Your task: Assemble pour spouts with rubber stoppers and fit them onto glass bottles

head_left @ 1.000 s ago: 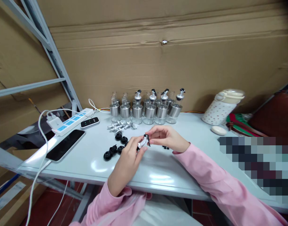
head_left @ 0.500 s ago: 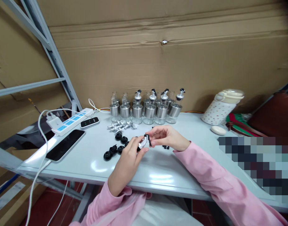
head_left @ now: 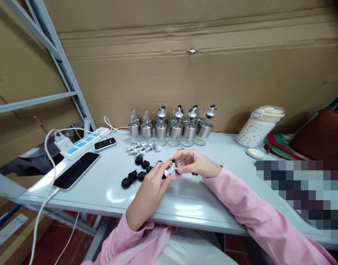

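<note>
My left hand (head_left: pixel 152 184) is closed around a silver pour spout (head_left: pixel 170 170), held just above the table in front of me. The fingertips of my right hand (head_left: pixel 199 162) pinch the small black flip cap (head_left: pixel 173 162) at the spout's tip. My fingers partly cover where the two parts meet. Left of my hands lie several black ribbed stoppers (head_left: pixel 141 176), some hidden behind the left hand. Beyond them is a pile of loose silver spouts (head_left: pixel 139 148). A few small black pieces (head_left: pixel 195 173) lie under my right hand.
Glass bottles with steel bands (head_left: pixel 161 130) stand in rows at the back; several carry spouts. To the left are a power strip (head_left: pixel 84 141), a phone (head_left: pixel 77 170) and a small black-faced device (head_left: pixel 105 144). A dotted tumbler (head_left: pixel 255 129) and white oval object (head_left: pixel 255 153) are at right.
The black cap has turned on the spout: its long lever stood out beside the tip before and is now mostly hidden by my right fingers. My right hand has shifted slightly left.
</note>
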A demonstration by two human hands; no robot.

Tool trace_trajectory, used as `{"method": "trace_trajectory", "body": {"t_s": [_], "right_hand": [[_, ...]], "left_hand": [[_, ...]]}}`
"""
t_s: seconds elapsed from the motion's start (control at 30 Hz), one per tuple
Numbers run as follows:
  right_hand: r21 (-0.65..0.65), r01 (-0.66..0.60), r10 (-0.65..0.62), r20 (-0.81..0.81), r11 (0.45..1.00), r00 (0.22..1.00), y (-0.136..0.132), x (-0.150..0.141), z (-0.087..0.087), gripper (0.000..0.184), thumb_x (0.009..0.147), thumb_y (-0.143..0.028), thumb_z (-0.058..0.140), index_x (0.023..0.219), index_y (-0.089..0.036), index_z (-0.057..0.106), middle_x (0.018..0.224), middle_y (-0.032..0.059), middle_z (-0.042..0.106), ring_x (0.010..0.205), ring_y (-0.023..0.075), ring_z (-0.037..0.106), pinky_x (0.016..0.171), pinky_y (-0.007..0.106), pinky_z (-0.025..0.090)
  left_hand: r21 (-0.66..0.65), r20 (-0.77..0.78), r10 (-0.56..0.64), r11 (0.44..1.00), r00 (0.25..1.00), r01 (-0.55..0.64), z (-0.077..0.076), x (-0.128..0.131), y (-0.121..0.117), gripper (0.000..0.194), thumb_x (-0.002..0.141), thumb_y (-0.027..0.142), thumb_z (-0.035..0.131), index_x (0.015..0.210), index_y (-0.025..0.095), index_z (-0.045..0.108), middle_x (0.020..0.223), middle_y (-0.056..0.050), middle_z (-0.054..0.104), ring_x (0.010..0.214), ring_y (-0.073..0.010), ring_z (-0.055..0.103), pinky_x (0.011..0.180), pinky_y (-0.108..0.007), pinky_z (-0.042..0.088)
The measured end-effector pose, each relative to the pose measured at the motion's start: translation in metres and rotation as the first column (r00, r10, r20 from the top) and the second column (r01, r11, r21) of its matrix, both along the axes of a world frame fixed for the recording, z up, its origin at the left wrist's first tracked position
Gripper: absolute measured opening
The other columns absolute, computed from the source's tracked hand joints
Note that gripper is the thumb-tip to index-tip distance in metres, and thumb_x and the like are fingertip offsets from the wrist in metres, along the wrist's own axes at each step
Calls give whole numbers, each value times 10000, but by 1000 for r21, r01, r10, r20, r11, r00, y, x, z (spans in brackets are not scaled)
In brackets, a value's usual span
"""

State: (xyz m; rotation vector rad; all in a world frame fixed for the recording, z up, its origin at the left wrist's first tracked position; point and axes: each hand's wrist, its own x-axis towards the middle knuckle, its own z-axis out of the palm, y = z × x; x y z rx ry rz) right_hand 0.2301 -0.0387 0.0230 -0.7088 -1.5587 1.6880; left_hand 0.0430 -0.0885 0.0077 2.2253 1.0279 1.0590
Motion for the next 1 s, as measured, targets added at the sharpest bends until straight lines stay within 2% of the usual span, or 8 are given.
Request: {"method": "trace_trajectory", "body": {"t_s": [0.33, 0.63, 0.87, 1.0], "right_hand": [[0, -5, 5, -52, 1000, 999, -1, -1, 3, 236, 648, -218, 739, 846, -130, 646, 690, 4, 683, 558, 90, 634, 544, 210, 522], [51, 140, -139, -6, 989, 990, -2, -1, 4, 178, 634, -248, 745, 721, -125, 651, 523, -22, 636, 469, 61, 573, 499, 184, 472], [131, 264, -259, -48, 956, 965, -3, -2, 6, 183, 638, -258, 742, 696, -124, 632, 550, -22, 637, 456, 58, 559, 487, 192, 453], [145, 245, -244, -20, 959, 969, -3, -5, 8, 172, 641, -233, 740, 687, -119, 619, 506, -23, 624, 458, 61, 560, 499, 191, 455]], "left_hand": [[77, -42, 68, 995, 997, -64, -3, 0, 1, 289, 916, 312, 369, 1162, 180, 443, 1087, -74, 554, 1013, -198, 510, 874, -343, 408], [133, -57, 91, 988, 994, -82, -3, 0, 4, 293, 905, 318, 398, 1153, 175, 459, 1079, -68, 561, 1013, -195, 507, 882, -340, 404], [136, -60, 93, 987, 994, -84, -3, 0, 3, 290, 898, 323, 416, 1141, 174, 465, 1053, -64, 566, 984, -198, 514, 859, -346, 413], [136, -55, 89, 987, 995, -81, -3, -1, 3, 287, 895, 327, 422, 1138, 183, 466, 1053, -64, 565, 985, -204, 513, 860, -350, 412]]}}
